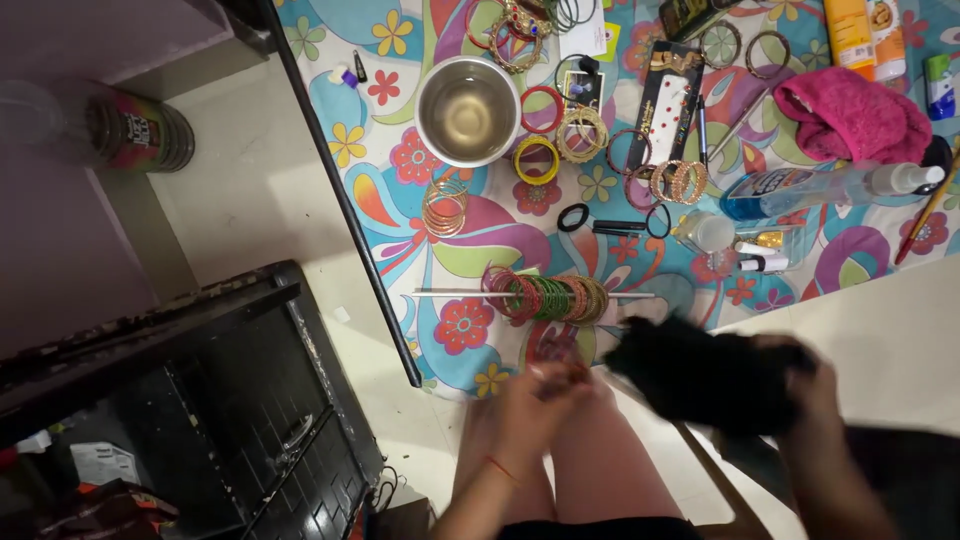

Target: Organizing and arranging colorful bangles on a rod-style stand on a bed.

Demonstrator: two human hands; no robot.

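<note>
My left hand (535, 405) is closed around a small reddish bangle (568, 372) just above my knees, blurred by motion. My right hand (805, 395) grips a black cloth (700, 375) that bunches out to the left, close to the left hand. Just beyond both hands, a white rod (450, 294) threaded with a stack of red and green bangles (545, 298) lies on the flowered mat (480, 230).
A steel bowl of water (467, 110), loose bangles (537, 160), a pink cloth (850, 115), a spray bottle (820, 185) and small bottles (760, 262) lie on the mat. A black rod (345, 200) runs along its left edge. A dark metal stand (230, 400) is at left.
</note>
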